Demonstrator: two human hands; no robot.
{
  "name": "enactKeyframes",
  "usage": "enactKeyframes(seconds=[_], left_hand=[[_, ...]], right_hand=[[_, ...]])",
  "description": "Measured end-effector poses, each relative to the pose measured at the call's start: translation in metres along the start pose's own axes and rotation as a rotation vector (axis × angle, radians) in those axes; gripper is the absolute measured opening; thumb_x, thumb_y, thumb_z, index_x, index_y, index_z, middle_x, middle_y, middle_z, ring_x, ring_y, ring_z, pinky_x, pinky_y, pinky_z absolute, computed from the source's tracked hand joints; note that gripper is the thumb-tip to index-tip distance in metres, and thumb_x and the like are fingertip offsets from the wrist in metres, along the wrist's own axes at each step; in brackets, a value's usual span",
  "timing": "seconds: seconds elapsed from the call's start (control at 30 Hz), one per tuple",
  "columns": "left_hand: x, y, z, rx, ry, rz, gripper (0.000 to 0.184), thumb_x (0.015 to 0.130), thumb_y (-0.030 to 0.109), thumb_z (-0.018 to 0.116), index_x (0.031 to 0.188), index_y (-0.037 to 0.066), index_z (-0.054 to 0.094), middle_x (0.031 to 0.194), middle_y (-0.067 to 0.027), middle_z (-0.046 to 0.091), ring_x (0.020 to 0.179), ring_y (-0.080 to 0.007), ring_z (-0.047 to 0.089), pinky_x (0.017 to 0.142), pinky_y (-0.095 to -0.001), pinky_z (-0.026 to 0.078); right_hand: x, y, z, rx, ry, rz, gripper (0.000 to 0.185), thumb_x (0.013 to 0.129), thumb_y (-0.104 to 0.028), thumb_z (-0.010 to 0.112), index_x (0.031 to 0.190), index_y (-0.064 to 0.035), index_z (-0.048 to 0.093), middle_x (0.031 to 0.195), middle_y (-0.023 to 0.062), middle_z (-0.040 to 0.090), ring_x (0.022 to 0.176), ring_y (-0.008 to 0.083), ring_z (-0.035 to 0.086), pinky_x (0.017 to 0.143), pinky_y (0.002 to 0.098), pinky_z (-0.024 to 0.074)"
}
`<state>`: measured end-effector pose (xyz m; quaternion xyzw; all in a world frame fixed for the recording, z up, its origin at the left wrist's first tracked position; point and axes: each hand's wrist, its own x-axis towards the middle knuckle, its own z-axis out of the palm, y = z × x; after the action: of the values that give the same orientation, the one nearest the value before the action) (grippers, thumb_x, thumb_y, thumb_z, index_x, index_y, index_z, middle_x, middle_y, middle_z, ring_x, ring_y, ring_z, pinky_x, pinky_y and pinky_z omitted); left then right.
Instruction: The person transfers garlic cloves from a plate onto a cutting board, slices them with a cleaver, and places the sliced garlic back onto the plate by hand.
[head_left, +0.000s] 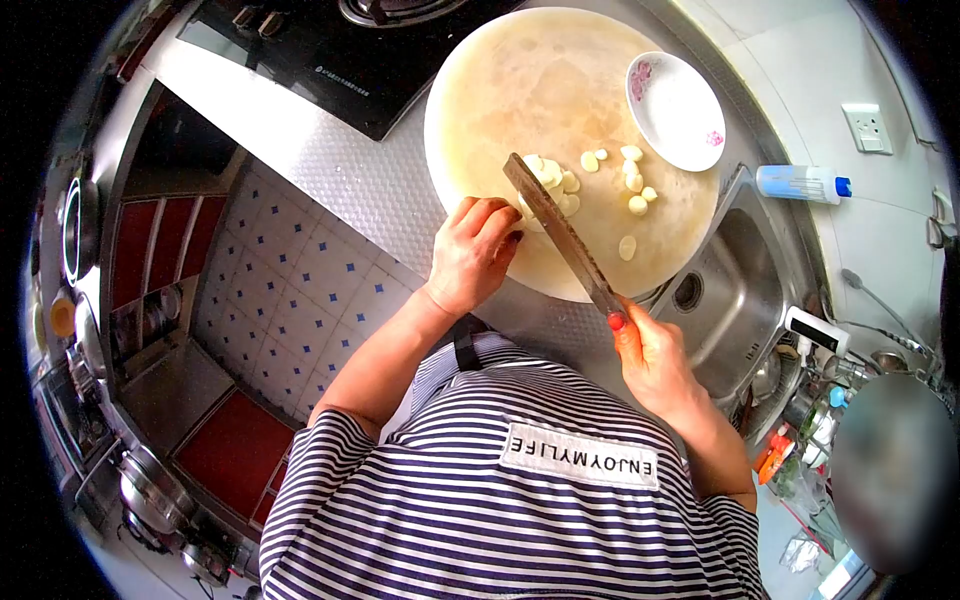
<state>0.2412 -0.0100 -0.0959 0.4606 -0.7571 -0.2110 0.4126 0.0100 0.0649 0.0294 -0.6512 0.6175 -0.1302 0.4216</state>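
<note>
A large round cutting board (500, 80) lies on the counter. My right hand (650, 350) is wrapped round the handle of a cleaver (565, 230), whose blade slants up and left across the board. My left hand (472, 250) is at the board's lower left edge, fingers curled and pressed together beside the blade; what they hold, if anything, is hidden. Pale garlic slices (568, 182) lie at the blade's right side. Several peeled cloves (633, 170) and a single slice (627, 247) are farther right. A white flowered dish (676, 110) rests on the board's upper right.
A black stove (330, 60) is at the upper left. The steel sink (740, 290) adjoins the board at the right, with a blue-capped bottle (800, 184) behind it. Pots and utensils crowd the lower right, beside a blurred patch.
</note>
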Motion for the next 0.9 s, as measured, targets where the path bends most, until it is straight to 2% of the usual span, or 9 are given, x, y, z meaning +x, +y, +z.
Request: enactKeyframes(seconds=[0.07,0.17,0.27,0.4,0.47,0.57,0.63,0.7,0.9], left_hand=[[0.000,0.001,-0.001,0.029,-0.026,0.025,0.032,0.067,0.001,0.074,0.097,0.004,0.061,0.096,-0.0106,0.062,0.086,-0.0308,0.060,0.075,-0.0381,0.053],[0.001,0.005,-0.004,-0.018,-0.016,-0.084,0.027,0.069,0.001,0.073,0.094,0.004,0.063,0.092,-0.0107,0.061,0.085,-0.0309,0.060,0.074,-0.0388,0.053],[0.004,0.005,-0.007,0.076,-0.006,-0.174,0.018,0.076,0.005,0.071,0.094,0.004,0.067,0.087,-0.0118,0.059,0.084,-0.0316,0.061,0.072,-0.0399,0.052],[0.008,0.004,-0.005,0.153,-0.018,-0.212,0.021,0.082,0.008,0.072,0.101,0.003,0.068,0.090,-0.0127,0.062,0.081,-0.0296,0.063,0.069,-0.0384,0.052],[0.007,0.007,-0.006,0.091,0.004,-0.329,0.022,0.083,0.005,0.071,0.104,0.002,0.065,0.092,-0.0125,0.063,0.080,-0.0265,0.065,0.065,-0.0356,0.053],[0.004,0.008,-0.012,-0.065,0.011,-0.330,0.024,0.082,0.000,0.070,0.105,0.001,0.063,0.097,-0.0131,0.063,0.082,-0.0245,0.066,0.064,-0.0332,0.054],[0.003,0.004,-0.012,-0.078,0.022,-0.284,0.021,0.081,-0.005,0.068,0.100,0.000,0.063,0.101,-0.0141,0.063,0.082,-0.0265,0.066,0.066,-0.0328,0.055],[0.002,-0.001,-0.009,-0.050,0.000,-0.143,0.019,0.081,-0.006,0.067,0.098,0.000,0.063,0.100,-0.0144,0.063,0.082,-0.0293,0.066,0.067,-0.0343,0.055],[0.007,0.002,-0.011,-0.052,-0.010,-0.160,0.018,0.080,-0.008,0.066,0.097,-0.001,0.064,0.100,-0.0155,0.063,0.084,-0.0334,0.065,0.072,-0.0371,0.054]], right_hand=[[0.001,0.001,0.001,0.012,-0.005,0.034,0.028,0.098,-0.016,0.056,0.121,-0.0003,0.058,0.071,0.0258,0.059,0.064,0.0402,0.064,0.054,0.0414,0.0471],[0.002,0.002,0.002,0.076,-0.007,0.066,0.028,0.098,-0.018,0.055,0.121,-0.0016,0.058,0.071,0.0254,0.059,0.064,0.0414,0.063,0.054,0.0400,0.0468],[0.001,0.007,0.004,0.123,-0.009,0.072,0.028,0.099,-0.019,0.055,0.122,-0.0026,0.059,0.072,0.0255,0.059,0.064,0.0419,0.063,0.054,0.0391,0.0468],[0.004,0.009,0.007,0.090,0.003,0.051,0.029,0.099,-0.019,0.056,0.122,-0.0024,0.058,0.072,0.0253,0.058,0.064,0.0405,0.063,0.055,0.0387,0.0473],[0.005,0.009,0.007,0.101,-0.002,0.032,0.029,0.098,-0.020,0.057,0.121,-0.0016,0.059,0.073,0.0252,0.059,0.064,0.0395,0.064,0.055,0.0391,0.0477],[0.005,0.005,0.007,0.073,0.006,0.017,0.029,0.098,-0.020,0.057,0.120,-0.0011,0.059,0.073,0.0246,0.060,0.064,0.0395,0.064,0.055,0.0396,0.0475],[0.005,0.004,0.008,0.068,0.013,-0.001,0.029,0.098,-0.019,0.057,0.120,-0.0009,0.059,0.072,0.0244,0.060,0.063,0.0394,0.063,0.054,0.0397,0.0473],[0.006,0.001,0.009,0.061,0.019,-0.020,0.028,0.098,-0.019,0.058,0.119,-0.0007,0.059,0.072,0.0241,0.060,0.063,0.0393,0.063,0.054,0.0397,0.0470],[0.007,-0.004,0.008,0.052,-0.005,-0.038,0.026,0.098,-0.016,0.057,0.117,0.0006,0.059,0.070,0.0245,0.060,0.062,0.0400,0.063,0.053,0.0412,0.0465]])
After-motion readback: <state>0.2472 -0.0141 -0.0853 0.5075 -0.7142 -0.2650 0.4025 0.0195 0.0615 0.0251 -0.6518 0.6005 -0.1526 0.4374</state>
